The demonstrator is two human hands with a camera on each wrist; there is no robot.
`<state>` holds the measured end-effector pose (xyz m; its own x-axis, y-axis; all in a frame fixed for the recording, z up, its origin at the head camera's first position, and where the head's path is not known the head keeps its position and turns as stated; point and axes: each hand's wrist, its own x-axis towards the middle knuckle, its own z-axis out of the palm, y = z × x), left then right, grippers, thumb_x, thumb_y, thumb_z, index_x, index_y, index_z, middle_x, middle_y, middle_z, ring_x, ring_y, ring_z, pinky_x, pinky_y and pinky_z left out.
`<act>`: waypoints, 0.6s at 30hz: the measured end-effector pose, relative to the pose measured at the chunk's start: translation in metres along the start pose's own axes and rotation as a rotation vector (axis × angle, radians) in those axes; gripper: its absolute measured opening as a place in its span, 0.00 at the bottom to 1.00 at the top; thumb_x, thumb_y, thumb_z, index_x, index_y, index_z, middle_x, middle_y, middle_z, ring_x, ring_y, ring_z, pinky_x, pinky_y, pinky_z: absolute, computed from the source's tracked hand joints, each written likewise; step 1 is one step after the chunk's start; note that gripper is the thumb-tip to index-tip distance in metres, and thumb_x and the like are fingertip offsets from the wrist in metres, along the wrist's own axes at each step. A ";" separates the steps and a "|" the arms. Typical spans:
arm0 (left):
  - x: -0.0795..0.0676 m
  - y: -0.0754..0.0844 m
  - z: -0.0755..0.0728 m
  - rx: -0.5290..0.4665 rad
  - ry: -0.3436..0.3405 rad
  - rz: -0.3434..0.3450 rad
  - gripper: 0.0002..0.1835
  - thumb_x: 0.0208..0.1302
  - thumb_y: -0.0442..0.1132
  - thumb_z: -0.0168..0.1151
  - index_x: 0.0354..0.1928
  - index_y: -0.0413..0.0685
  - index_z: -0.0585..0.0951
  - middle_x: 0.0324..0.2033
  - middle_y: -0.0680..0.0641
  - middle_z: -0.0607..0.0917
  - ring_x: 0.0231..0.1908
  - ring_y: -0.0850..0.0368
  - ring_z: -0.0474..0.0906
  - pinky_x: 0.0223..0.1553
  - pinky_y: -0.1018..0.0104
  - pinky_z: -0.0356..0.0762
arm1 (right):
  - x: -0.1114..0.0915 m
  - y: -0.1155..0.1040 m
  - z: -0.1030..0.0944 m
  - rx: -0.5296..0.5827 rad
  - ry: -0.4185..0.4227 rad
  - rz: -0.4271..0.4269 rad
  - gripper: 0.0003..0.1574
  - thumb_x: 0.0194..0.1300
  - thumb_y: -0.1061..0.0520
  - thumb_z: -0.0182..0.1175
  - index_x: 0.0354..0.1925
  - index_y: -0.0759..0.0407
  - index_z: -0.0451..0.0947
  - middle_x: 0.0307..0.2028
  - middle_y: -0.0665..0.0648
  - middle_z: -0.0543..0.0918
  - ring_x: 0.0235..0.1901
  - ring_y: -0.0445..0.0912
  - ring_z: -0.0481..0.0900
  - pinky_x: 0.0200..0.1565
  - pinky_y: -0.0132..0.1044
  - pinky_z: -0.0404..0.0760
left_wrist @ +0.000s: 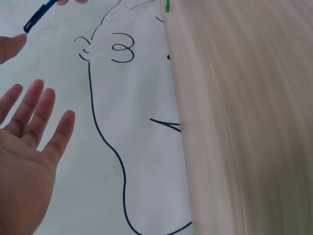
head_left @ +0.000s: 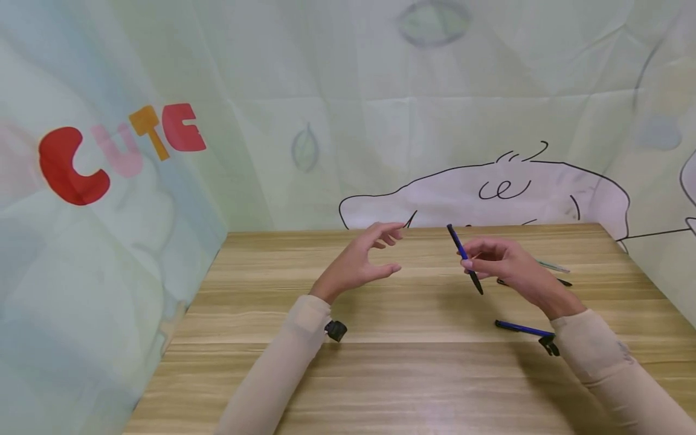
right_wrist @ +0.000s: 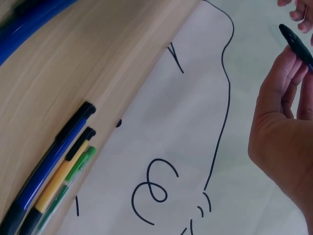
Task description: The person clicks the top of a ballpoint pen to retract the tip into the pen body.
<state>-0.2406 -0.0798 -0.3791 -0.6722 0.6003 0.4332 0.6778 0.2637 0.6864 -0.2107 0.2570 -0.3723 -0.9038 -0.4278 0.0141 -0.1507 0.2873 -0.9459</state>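
My right hand (head_left: pixel 505 266) pinches a blue pen (head_left: pixel 460 249) with black ends between thumb and fingers, above the table. The held pen tilts, its upper end leaning left in the head view. Its dark end also shows in the right wrist view, beside the fingers of the right hand (right_wrist: pixel 281 122). To the left, my left hand (head_left: pixel 359 260) hovers with fingers spread and thumb apart, holding nothing. In the left wrist view the palm of the left hand (left_wrist: pixel 24 166) faces the camera, and the blue pen (left_wrist: pixel 40 15) appears above it.
On the wooden table (head_left: pixel 380 374), another blue pen (head_left: pixel 522 328) lies near the right wrist. Farther back, a blue pen (right_wrist: pixel 49 161), a yellow pen (right_wrist: pixel 55 178) and a green pen (right_wrist: pixel 68 183) lie side by side. A printed cloth (head_left: pixel 326 72) hangs behind the table.
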 end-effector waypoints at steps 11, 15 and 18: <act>-0.019 -0.009 -0.013 0.033 0.012 -0.051 0.39 0.62 0.41 0.73 0.74 0.63 0.67 0.58 0.56 0.77 0.57 0.59 0.75 0.62 0.55 0.77 | -0.013 0.009 -0.018 -0.108 0.014 0.016 0.18 0.70 0.51 0.66 0.53 0.59 0.81 0.46 0.56 0.84 0.41 0.44 0.81 0.42 0.36 0.84; -0.026 -0.011 -0.018 0.042 0.020 -0.066 0.39 0.62 0.39 0.73 0.73 0.62 0.67 0.58 0.56 0.77 0.58 0.58 0.75 0.62 0.55 0.76 | -0.018 0.012 -0.024 -0.164 0.027 0.015 0.18 0.70 0.50 0.66 0.52 0.58 0.82 0.46 0.55 0.84 0.41 0.45 0.81 0.42 0.38 0.84; -0.030 -0.013 -0.022 0.043 0.032 -0.076 0.39 0.61 0.37 0.73 0.73 0.62 0.68 0.58 0.56 0.77 0.58 0.55 0.75 0.62 0.54 0.76 | -0.022 0.015 -0.027 -0.212 0.032 -0.006 0.16 0.70 0.51 0.66 0.51 0.57 0.83 0.44 0.55 0.85 0.39 0.45 0.81 0.40 0.39 0.83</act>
<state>-0.2354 -0.1180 -0.3886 -0.7309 0.5533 0.3997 0.6363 0.3404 0.6923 -0.2042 0.2934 -0.3782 -0.9145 -0.4033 0.0331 -0.2339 0.4602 -0.8564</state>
